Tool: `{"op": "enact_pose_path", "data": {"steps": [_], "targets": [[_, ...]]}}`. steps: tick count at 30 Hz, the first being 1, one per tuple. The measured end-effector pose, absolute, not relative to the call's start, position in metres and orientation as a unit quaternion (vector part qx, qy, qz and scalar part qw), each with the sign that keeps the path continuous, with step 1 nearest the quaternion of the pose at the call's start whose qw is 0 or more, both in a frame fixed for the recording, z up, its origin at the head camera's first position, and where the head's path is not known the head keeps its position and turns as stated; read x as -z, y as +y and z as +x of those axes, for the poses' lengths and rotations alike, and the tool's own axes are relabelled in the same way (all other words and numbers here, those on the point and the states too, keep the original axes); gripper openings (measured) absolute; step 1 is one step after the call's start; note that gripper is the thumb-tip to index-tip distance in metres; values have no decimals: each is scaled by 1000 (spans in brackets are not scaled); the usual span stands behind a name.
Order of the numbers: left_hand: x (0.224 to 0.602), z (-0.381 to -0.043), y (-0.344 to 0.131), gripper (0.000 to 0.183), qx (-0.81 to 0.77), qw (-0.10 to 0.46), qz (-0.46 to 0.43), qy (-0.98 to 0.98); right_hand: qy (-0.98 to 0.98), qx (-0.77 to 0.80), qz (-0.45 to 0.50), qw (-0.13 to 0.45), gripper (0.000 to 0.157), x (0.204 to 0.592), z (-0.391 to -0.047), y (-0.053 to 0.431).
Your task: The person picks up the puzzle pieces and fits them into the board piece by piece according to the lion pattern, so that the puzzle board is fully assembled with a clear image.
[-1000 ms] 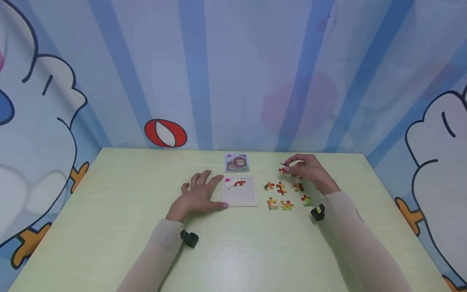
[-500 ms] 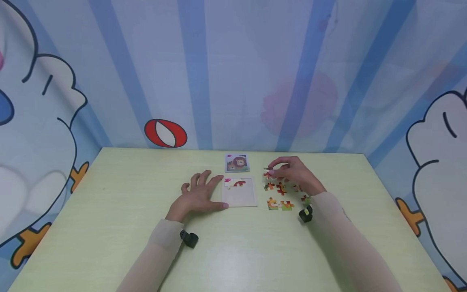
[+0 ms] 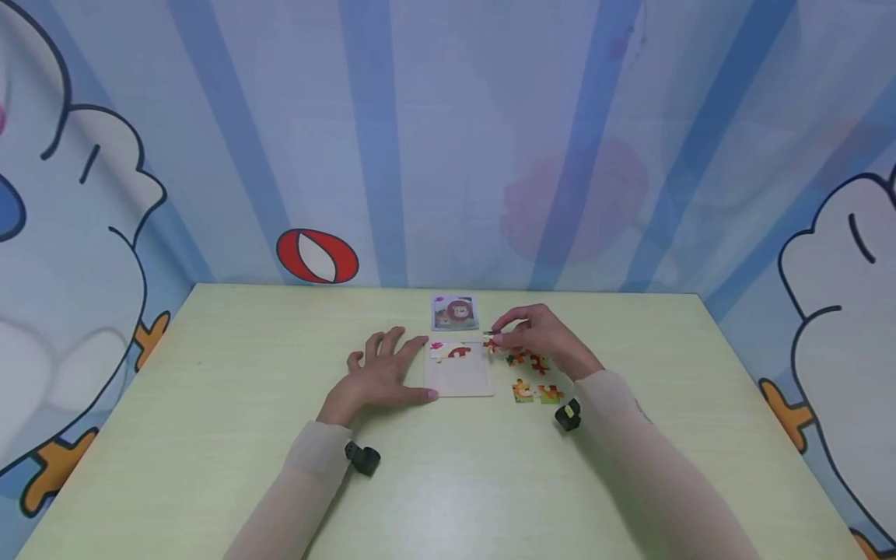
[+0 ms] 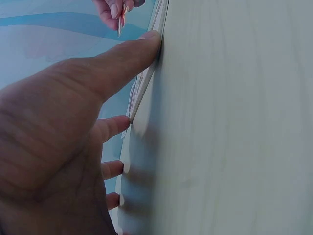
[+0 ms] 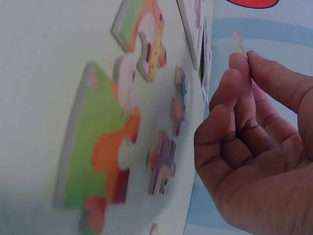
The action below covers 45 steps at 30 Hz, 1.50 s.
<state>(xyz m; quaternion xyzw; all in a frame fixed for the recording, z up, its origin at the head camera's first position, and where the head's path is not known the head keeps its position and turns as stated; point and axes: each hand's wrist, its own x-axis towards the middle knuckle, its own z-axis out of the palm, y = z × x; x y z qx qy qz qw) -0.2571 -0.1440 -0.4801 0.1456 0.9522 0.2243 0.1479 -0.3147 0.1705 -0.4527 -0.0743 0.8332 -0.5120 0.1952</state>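
In the head view a white puzzle tray [image 3: 458, 379] lies mid-table, with joined puzzle pieces [image 3: 458, 352] along its top left. My left hand [image 3: 381, 377] is spread on the table, thumb and index fingertips touching the tray's left edge. My right hand [image 3: 544, 336] pinches a small jigsaw puzzle piece [image 3: 488, 345] between thumb and fingers, at the tray's upper right corner. The right wrist view shows this held piece [image 5: 239, 42] edge-on, above the table. Loose pieces [image 3: 539, 363] lie just right of the tray, some hidden under the right hand.
A picture card [image 3: 454, 312] with a lion lies behind the tray. Two more loose pieces [image 3: 523, 390] sit nearer the front. Past the table's back edge hangs a blue striped backdrop [image 3: 448, 155] with cartoon figures.
My right hand has moved left with the puzzle piece, from beyond the loose pieces to the tray's upper right corner. The left hand has stayed in place.
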Motion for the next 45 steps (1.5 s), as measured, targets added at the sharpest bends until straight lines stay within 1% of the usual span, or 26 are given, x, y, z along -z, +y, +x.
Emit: {"op": "enact_pose_path", "data": {"steps": [5,13,20,24,27,34,45], "targets": [[486,-259,-145,102,-233,139,151,951,834,509,-78,198,24,454,-312,162],[480,-256,-144,100,-225,149,146,952,847,487,-71,201,21,455,-312,151],[491,-263,-143,101,-221,149,143,953,838,496,-86,208,21,457,-314,144],[492,-264,-143,102,-219,147,142,954,838,497,-79,211,19,456,-315,140],[491,-263,-143,103,-217,145,143,955,842,493,-72,208,16,457,-316,137],[489,-262,-142,101,-214,149,140,955,862,464,-62,196,16,457,-318,132],[491,-264,-143,101,-210,146,139,957,888,414,-54,192,9,457,-323,124]]}}
